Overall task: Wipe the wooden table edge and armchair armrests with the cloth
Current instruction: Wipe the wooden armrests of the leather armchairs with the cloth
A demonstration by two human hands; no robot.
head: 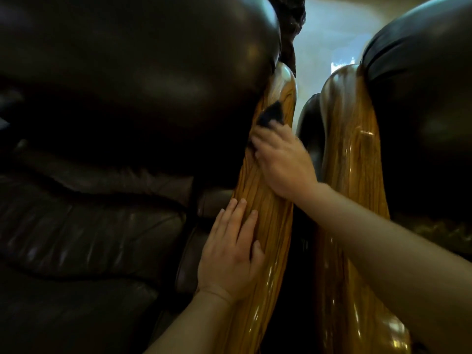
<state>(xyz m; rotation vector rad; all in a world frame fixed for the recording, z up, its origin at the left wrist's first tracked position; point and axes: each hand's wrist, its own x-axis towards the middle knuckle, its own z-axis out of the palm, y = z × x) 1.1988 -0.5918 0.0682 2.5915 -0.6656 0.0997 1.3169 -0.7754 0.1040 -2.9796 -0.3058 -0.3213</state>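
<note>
A glossy wooden armrest of the dark leather armchair runs from the bottom centre up to the middle of the head view. My right hand presses a dark cloth against the upper part of this armrest; the cloth sticks out beyond my fingertips. My left hand lies flat on the armrest lower down, fingers spread, holding nothing. A second wooden armrest stands just to the right, partly hidden by my right forearm.
A second dark leather armchair stands at the right. A narrow dark gap separates the two armrests. A dark carved wooden piece rises at the top centre against a pale wall.
</note>
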